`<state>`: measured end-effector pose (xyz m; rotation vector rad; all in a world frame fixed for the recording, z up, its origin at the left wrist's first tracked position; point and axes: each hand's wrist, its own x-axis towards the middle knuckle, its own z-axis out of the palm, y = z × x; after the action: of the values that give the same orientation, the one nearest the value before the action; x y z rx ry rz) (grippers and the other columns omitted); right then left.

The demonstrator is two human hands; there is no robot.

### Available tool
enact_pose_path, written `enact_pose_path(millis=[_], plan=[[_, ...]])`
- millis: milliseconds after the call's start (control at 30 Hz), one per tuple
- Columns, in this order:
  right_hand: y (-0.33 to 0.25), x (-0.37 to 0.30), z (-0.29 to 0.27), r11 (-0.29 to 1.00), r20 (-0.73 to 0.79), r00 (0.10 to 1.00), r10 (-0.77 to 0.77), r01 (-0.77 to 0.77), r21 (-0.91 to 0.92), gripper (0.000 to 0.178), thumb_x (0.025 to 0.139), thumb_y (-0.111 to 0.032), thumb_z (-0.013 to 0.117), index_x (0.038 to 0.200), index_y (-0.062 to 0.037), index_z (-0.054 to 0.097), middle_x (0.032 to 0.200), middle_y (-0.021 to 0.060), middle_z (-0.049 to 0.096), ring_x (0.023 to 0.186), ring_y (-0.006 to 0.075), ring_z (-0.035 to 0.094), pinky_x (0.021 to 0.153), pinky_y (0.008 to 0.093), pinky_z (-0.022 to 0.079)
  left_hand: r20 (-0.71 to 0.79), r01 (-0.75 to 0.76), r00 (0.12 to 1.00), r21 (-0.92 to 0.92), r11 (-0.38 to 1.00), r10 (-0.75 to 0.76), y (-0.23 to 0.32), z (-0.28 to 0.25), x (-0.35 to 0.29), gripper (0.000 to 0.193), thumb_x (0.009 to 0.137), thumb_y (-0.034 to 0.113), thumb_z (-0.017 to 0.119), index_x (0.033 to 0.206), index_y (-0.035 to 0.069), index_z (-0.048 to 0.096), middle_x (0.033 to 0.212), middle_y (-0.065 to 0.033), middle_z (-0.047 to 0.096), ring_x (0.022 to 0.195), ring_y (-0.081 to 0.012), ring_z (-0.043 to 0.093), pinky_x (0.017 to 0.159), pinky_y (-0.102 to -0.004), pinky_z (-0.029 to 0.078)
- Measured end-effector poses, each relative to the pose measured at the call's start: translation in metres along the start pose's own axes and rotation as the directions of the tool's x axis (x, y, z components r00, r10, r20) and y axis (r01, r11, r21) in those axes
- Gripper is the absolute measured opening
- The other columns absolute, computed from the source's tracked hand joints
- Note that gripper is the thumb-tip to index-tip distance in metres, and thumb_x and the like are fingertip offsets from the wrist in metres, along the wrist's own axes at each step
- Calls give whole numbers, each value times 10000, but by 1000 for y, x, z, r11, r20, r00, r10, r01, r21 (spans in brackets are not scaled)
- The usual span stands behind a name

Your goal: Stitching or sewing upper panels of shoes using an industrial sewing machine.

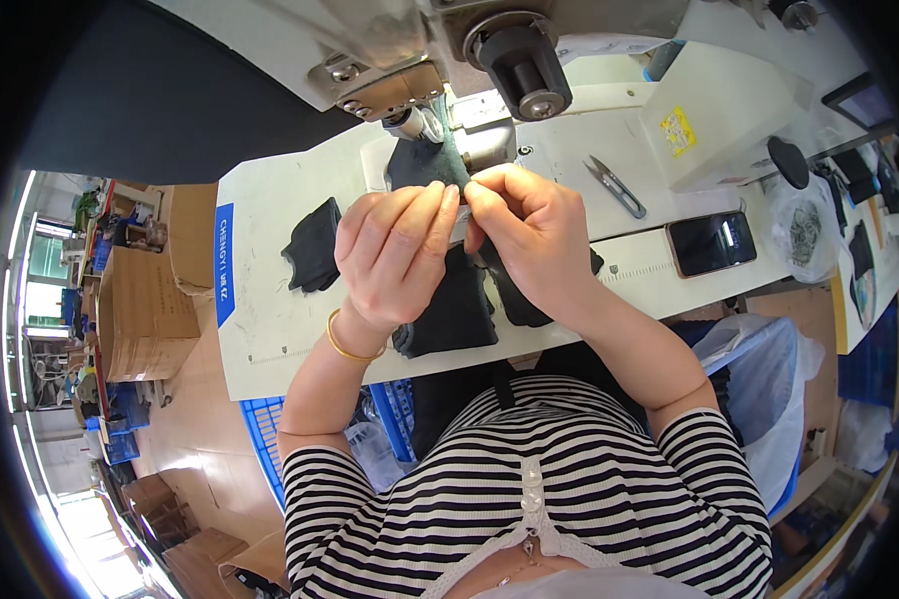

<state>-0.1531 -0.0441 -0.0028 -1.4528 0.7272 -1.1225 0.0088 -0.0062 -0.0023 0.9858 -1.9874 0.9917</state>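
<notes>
My left hand [395, 250] and my right hand [529, 225] meet fingertip to fingertip in front of the sewing machine head [395, 95]. Both are closed in a pinch at the near edge of a dark fabric piece [420, 165], which lies under the machine's lit presser area. The fingers hide the exact edge they grip. Below my hands, near the table's front edge, rest folded black fabric pieces [448, 317], partly covered by my right wrist. Another small black fabric piece [315, 248] lies to the left of my left hand.
On the white table [270, 339], thread snips [617, 188] and a phone [711, 244] lie to the right. Beyond them are a white box [714, 120] and a clear plastic bag [804, 230]. Blue baskets [262, 429] stand below the table; cardboard boxes [150, 314] are at left.
</notes>
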Motion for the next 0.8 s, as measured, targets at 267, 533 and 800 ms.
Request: enact_pose_path(millis=[267,533,800], plan=[[7,8,5,997,-32,997,-65,66,48,210,935,-148,575,819,7,656,594,25,622,523,45,527,489,221,404,-11,-5,1000,-25,1000,5,-8,3,5,210,721,-56,718,921,-1,747,935,-76,702,849,-215,668,768,-336,537],[6,11,7,994,-26,1000,16,-13,110,192,937,-130,576,824,1,660,583,12,623,501,12,446,466,217,342,-61,3,998,-58,998,-7,-20,14,6,235,673,-70,726,902,-20,734,921,-88,702,842,-224,673,772,-345,535],[6,4,5,992,5,998,67,-67,104,171,936,-121,582,879,6,682,615,23,648,522,7,467,478,208,352,-99,11,995,-54,998,-16,-32,28,2,264,646,-40,701,909,-20,728,901,-89,686,829,-232,662,789,-372,529]])
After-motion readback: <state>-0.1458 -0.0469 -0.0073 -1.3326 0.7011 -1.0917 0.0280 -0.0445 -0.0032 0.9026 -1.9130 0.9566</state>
